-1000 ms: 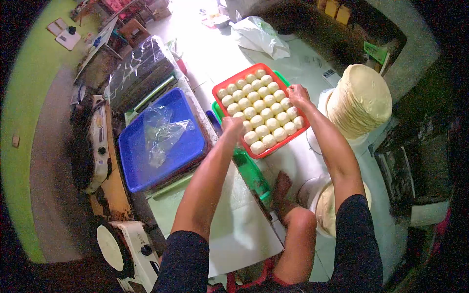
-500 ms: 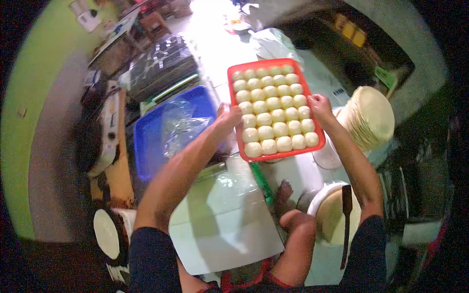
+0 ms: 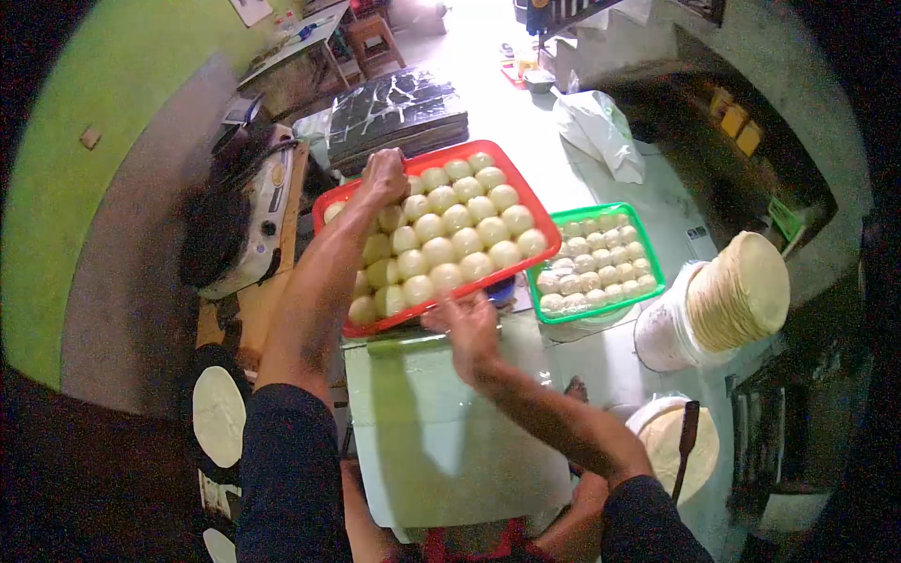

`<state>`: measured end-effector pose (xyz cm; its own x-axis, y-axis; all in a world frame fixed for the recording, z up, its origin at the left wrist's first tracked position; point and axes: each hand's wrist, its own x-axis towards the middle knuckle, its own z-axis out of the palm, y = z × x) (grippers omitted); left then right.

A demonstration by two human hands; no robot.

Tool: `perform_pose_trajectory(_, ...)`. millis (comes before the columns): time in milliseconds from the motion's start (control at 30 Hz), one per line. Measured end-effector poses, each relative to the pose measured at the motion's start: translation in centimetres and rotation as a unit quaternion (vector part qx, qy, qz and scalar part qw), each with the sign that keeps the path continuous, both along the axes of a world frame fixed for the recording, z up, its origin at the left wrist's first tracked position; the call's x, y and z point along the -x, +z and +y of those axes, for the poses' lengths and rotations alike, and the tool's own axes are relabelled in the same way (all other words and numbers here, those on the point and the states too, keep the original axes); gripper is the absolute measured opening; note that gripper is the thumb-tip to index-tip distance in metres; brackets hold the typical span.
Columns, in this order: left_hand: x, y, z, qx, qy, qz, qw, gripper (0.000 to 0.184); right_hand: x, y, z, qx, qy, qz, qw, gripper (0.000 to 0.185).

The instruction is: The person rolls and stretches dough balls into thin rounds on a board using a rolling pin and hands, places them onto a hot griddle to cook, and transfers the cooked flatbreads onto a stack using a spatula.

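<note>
A red tray filled with rows of round, pale dough balls is over the blue tub, which it mostly covers. My left hand is closed around the tray's far rim. At the near rim, my right hand has its fingers spread and seems to touch the edge; whether any finger is under the tray I cannot tell. To the right sits a green tray of smaller dough balls.
A pale board lies before me. Stacked flatbreads top a white bucket at right; a dark-handled tool lies near another round stack. A stove stands left, a black wrapped stack behind.
The red tray has moved left and turned, from above the green tray to over the blue tub. My right hand has shifted from its right rim to the near edge. The green tray is now uncovered.
</note>
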<state>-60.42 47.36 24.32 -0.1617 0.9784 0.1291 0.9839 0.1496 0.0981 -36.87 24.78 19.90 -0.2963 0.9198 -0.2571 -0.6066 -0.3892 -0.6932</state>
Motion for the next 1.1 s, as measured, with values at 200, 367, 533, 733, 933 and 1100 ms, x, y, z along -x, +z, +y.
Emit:
perform_pose_trajectory(200,3.8,-2.2,-0.1,-0.039,-0.092,0.009,0.995,0.024,8.2,-1.9,-2.2,0.062,-0.003,0.017,0.998,0.024)
perform_pose_trajectory(367,2.0,-1.8,-1.6,-0.199,-0.112,0.012,0.973,0.029,5.9,0.1,-2.6,0.12,0.185,-0.075,0.973,0.034)
perform_pose_trajectory(533,1.5,6.2,-8.6,-0.317,-0.211,-0.1,0.919,0.028,-0.8,-0.9,1.9,-0.268,0.309,-0.407,0.816,0.043)
perform_pose_trajectory(733,2.3,4.2,-28.9,-0.204,-0.11,-0.423,0.876,0.019,3.6,-3.1,13.5,-0.402,0.06,-0.805,0.433,0.085)
perform_pose_trajectory(933,-2.5,-3.2,-44.8,-0.079,0.031,-0.526,0.847,0.021,18.6,-6.2,12.0,-0.396,0.075,-0.773,0.49,0.098)
perform_pose_trajectory(1100,-5.2,-7.4,-43.5,-0.094,-0.029,-0.385,0.918,0.025,24.2,-4.1,7.0,-0.489,0.248,-0.669,0.501,0.091)
